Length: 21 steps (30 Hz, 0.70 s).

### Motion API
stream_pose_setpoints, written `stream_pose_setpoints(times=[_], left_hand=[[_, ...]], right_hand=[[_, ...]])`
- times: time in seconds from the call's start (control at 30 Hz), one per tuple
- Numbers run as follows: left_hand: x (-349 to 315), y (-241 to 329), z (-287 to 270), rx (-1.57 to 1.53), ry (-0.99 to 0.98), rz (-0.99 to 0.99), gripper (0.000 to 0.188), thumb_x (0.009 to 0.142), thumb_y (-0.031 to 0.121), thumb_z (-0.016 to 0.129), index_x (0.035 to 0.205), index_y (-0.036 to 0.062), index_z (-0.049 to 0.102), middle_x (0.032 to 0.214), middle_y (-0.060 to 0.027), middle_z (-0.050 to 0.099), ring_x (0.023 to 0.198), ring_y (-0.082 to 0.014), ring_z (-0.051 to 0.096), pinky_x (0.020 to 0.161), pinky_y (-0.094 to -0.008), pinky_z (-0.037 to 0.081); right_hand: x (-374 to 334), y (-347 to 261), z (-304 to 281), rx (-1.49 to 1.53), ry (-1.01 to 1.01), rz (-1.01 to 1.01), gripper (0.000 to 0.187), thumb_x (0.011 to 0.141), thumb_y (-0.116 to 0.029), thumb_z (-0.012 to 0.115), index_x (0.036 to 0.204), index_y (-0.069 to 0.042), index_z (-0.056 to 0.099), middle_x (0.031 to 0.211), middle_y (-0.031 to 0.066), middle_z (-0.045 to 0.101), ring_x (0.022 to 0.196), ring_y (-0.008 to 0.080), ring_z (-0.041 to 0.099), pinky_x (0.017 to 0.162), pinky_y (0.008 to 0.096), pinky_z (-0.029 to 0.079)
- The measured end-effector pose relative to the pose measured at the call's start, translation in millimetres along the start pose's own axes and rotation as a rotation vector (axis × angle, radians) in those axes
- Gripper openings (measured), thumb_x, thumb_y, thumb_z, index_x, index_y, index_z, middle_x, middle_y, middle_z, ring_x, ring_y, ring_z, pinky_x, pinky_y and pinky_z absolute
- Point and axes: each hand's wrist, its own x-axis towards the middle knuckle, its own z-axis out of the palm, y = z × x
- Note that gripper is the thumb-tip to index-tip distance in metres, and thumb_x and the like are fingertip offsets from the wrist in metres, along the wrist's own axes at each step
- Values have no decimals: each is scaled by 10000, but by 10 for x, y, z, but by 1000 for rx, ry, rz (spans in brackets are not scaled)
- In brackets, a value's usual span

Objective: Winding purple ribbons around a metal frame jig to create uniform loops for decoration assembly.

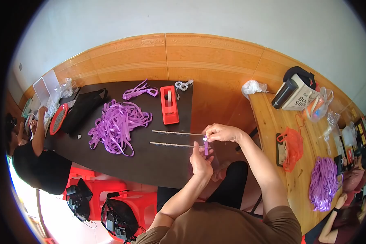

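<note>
Just past the right edge of the dark table, my right hand (223,133) is closed in a pinch on the upper end of a short purple ribbon (206,149). A small white spot shows at its fingertips. Below it, my left hand (201,160) has its fingers closed about the ribbon's lower part, palm turned up. Two thin twisted metal rods, an upper rod (177,132) and a lower rod (171,144), jut from the table toward my hands. The rods' right ends meet the ribbon, but my fingers partly hide how.
On the dark table (150,166) lie a tangled purple ribbon heap (120,124), a red tape dispenser (169,105), scissors (184,85) and a black bag (85,110). A wooden table (268,118) at right holds a red plastic bag (292,149) and a ribbon bundle (323,183). People sit at both sides.
</note>
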Motion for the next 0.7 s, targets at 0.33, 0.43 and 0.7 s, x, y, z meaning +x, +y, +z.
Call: stream_pose_setpoints(times=[0.33,0.43,0.7], left_hand=[[53,-6,29,21,33,45,373,885,431,533,754,83,523,792,-42,584,711,-164,580,620,-302,387],[78,-18,37,22,32,52,361,879,419,550,750,82,522,775,-41,583,689,-164,581,607,-296,389],[121,-49,57,32,56,90,286,847,356,615,813,75,574,736,-23,589,629,-131,568,545,-255,396]], right_hand=[[-13,10,29,58,13,-87,147,768,-85,596,659,-18,523,1092,171,559,929,200,513,797,317,403],[12,14,8,-7,-6,-81,150,753,-77,592,642,-16,514,1044,143,568,852,185,510,742,309,404],[78,29,-3,-53,-4,-10,177,721,-62,586,580,0,501,823,65,557,667,125,457,587,277,370]])
